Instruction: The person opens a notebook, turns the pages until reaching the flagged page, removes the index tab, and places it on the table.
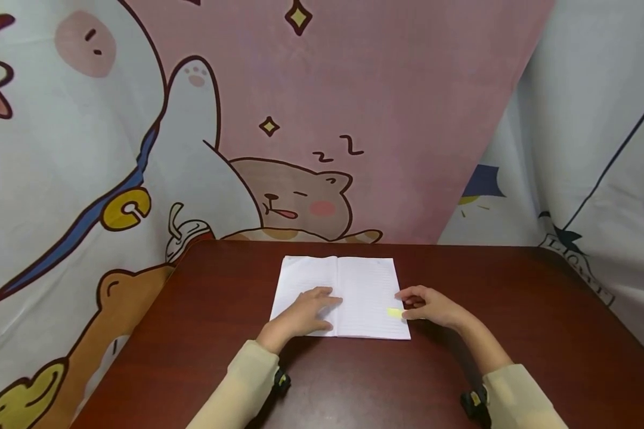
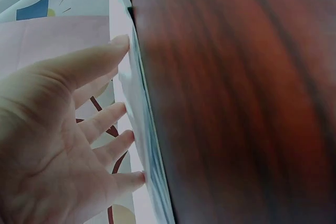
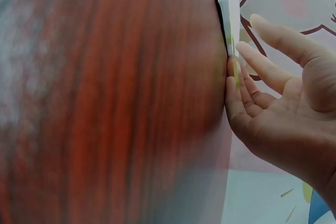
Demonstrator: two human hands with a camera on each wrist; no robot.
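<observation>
A lined notebook [image 1: 362, 286] lies spread flat on the table, its two pages facing up. My left hand [image 1: 307, 311] rests on the left page with its fingers apart, fingertips close to the centre fold. In the left wrist view the fingertips [image 2: 126, 182] press at the paper's surface. At the right page's edge is a small yellow sticky note [image 1: 394, 312]. Right beside it is my right hand [image 1: 432, 305], thumb and forefinger spread. The right wrist view shows the lower fingers [image 3: 237, 103] bent at the page edge, overlapping the yellow strip [image 3: 236, 80].
The dark red-brown wooden table [image 1: 354, 381] carries the notebook near its far edge. Behind hangs a pink and white cartoon cloth [image 1: 408, 119], which also drapes along both sides. A dark wrist device [image 1: 281, 381] sits at the left cuff, another [image 1: 474, 405] at the right.
</observation>
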